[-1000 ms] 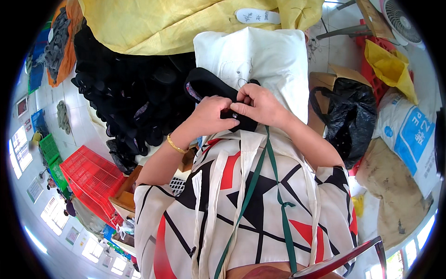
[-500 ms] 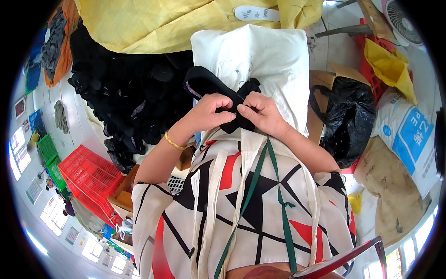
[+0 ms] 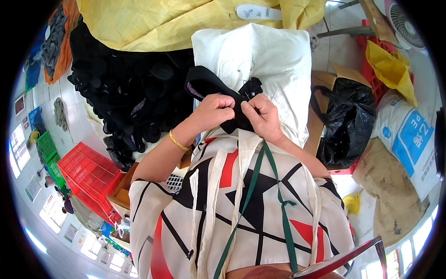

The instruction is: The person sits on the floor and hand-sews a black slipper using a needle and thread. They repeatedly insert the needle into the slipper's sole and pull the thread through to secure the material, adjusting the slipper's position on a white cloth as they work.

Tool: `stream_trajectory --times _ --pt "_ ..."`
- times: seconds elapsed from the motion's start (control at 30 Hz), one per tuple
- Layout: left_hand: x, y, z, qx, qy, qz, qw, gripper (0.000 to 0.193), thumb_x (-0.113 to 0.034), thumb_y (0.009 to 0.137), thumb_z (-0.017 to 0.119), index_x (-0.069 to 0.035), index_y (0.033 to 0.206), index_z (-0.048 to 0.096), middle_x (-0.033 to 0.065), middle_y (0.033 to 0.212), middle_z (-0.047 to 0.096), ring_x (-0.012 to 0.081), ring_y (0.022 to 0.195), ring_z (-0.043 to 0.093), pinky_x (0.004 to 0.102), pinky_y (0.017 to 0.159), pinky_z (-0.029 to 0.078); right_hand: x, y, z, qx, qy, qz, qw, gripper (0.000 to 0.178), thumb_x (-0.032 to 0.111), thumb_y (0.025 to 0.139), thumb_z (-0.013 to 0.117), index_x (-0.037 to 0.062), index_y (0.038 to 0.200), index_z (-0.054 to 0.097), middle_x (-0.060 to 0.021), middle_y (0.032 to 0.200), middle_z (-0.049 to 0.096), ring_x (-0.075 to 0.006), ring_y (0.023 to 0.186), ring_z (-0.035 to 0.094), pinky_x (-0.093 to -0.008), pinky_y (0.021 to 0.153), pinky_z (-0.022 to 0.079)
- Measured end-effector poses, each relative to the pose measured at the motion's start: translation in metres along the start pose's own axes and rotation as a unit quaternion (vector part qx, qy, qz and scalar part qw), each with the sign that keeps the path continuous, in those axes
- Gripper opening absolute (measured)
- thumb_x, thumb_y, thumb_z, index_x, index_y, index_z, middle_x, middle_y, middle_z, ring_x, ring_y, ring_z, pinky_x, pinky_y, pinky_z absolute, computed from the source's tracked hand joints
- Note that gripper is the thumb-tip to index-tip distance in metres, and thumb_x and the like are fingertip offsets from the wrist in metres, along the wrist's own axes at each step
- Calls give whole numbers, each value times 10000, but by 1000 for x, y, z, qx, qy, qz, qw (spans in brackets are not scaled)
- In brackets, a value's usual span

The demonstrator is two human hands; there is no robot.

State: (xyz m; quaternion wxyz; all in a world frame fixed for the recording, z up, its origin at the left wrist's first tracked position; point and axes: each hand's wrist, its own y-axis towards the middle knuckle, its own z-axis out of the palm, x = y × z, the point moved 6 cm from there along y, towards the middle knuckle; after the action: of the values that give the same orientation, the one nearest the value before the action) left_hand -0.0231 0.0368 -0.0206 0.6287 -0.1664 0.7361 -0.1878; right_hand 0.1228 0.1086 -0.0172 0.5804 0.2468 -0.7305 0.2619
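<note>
Black fabric piece (image 3: 236, 120): Held by both hands close to the front of the patterned top (image 3: 260, 204), at the near edge of a white cloth (image 3: 278, 58); arches up to the left in a thick loop, showing a strip of patterned lining (image 3: 195, 91) inside.
Left hand (image 3: 214, 110): Grasping the piece from its left — fingers curled in, thumb toward forefinger; wears a gold bracelet (image 3: 178, 140) at the wrist.
Right hand (image 3: 263, 118): Closed in a pinch on the right edge of the same piece, near the other hand.
Small black bundle (image 3: 251, 87): Lies on the white cloth just beyond the right hand — too dark to tell its kind.
Black pile (image 3: 134, 88): Heaped to the left of the white cloth.
Yellow sheet (image 3: 162, 23): Spread beyond pile and cloth, bearing a white sole-shaped piece (image 3: 259, 12).
Black plastic bag (image 3: 346, 125): Sits right of the white cloth, against a cardboard box (image 3: 319, 79).
Blue-and-white sack (image 3: 409, 139): Leans farther right, above a brown sack (image 3: 385, 186).
Red crate (image 3: 90, 179): Stands at lower left.
</note>
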Motion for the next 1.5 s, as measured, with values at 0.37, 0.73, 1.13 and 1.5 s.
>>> stream_trajectory --times 0.37,0.73,1.13,1.5 --pt "-7 -5 -3 3 54 21 998 361 -247 780 823 -12 754 549 37 668 522 109 621 464 290 560 419 22 26 -12 116 -114 -65 984 338 259 815 799 25 991 631 -128 904 591 -291 813 612 -364 723 528" --pt "-36 6 -35 -67 -341 15 938 239 -2 846 614 2 1084 622 29 1060 646 73 945 573 238 860 459 -1 61 -66 -14 79 50 995 365 334 1004 612 -30 1004 651 -23 848 594 -98 776 554 -249 732 479" --pt "-19 10 -10 -146 -241 0 960 162 -100 870 736 -64 813 589 -57 753 564 30 715 491 209 638 427 18 62 -53 149 -28 134 979 423 390 941 671 -27 872 646 20 745 569 -64 731 475 -270 629 441" --pt "-63 -51 -58 -355 -166 183 901 123 -37 913 641 -12 1033 646 17 955 664 65 839 584 231 767 477 84 212 -72 10 168 85 982 508 456 953 626 -40 1046 688 -50 852 652 -113 732 598 -251 718 516"
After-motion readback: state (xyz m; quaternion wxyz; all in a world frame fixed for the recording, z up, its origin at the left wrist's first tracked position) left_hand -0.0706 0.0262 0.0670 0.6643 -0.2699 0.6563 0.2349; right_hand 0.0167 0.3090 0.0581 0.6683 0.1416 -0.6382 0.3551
